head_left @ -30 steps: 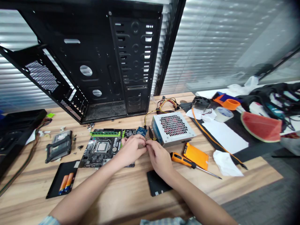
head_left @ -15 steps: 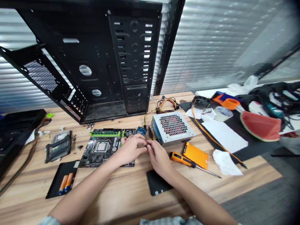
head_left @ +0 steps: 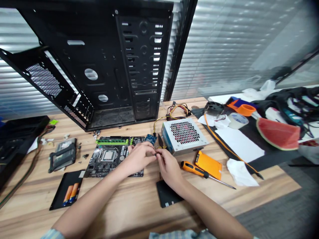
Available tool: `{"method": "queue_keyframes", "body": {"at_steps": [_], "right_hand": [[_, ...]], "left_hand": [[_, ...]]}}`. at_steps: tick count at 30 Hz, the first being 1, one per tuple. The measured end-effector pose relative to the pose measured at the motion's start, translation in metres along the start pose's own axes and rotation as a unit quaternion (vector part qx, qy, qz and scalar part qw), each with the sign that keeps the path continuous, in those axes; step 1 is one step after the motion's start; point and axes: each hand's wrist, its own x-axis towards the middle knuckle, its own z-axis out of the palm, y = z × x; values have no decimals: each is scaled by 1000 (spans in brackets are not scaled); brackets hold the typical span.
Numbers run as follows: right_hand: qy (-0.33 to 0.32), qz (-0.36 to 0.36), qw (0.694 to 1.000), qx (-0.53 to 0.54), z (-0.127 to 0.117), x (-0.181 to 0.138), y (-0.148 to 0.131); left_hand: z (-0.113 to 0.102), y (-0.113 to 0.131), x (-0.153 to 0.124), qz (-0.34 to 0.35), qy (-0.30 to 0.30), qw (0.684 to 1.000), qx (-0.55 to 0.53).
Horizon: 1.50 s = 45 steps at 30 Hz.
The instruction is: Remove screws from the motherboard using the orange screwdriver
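A small dark part (head_left: 156, 154) was pinched between the left hand (head_left: 139, 158) and right hand (head_left: 169, 171), both curled nearly shut, beside the power supply (head_left: 184, 136). The motherboard (head_left: 109, 162) was left on the table (head_left: 119, 205) outside the case (head_left: 143, 66), with 1 RAM stick (head_left: 112, 141) seated.

One head-worn camera looks forward and down from close above a wooden desk (head_left: 129, 209). It faces the desk's far edge.

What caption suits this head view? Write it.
Left hand and right hand meet beside a white perforated metal power supply and black motherboard.
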Motion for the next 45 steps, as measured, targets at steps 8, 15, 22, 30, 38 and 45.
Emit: {"method": "queue_keyframes", "body": {"at_steps": [8, 15, 22, 30, 38, 45], "right_hand": [[5, -4, 1000, -3, 0, 0, -1], [5, -1, 1000, -26, -2, 0, -4], [4, 4, 996, -85, -2, 1, -3], [-54, 23, 967, -248, -1, 5, -11], [-123, 32, 918, -376, 8, 7, -10], [-142, 30, 905, -399, 7, 5, -12]], "left_hand": [[2, -1, 0, -6, 6, 1000, 6], [2, -2, 0, 1, 15, 1000, 18], [2, -5, 0, 2, 26, 999, 38], [-1, -12, 0, -8, 23, 981, 191], [3, -6, -4, 18, 2, 948, 319], [2, 1, -7, 34, -3, 931, 363]]}}
